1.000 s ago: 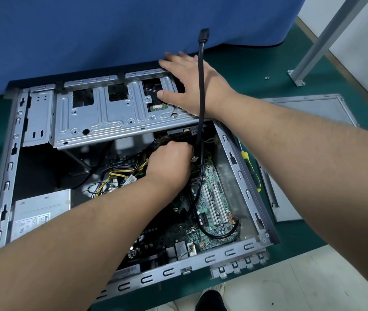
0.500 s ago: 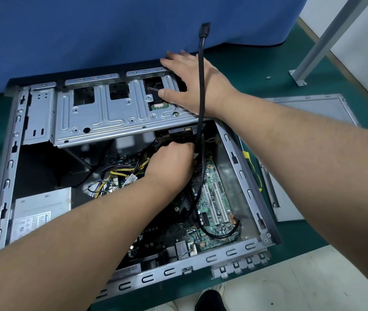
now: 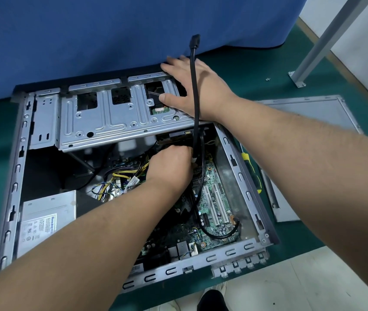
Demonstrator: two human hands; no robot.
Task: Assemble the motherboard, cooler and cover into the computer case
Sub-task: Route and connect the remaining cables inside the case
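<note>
Board: we see the motherboard (image 3: 214, 205) seated in the case (image 3: 243, 176).
Left hand (image 3: 169, 167): fingers curled on a black cable (image 3: 195, 86) under the drive cage (image 3: 115, 117).
Right hand (image 3: 192, 86): flat, pressing the cage.
Cover (image 3: 308, 113): on the worktop (image 3: 290, 234), not fitted.
Cooler: we cannot tell.

The motherboard (image 3: 214, 207) lies in the computer case (image 3: 243, 176), the cover (image 3: 308, 113) to its right.
</note>
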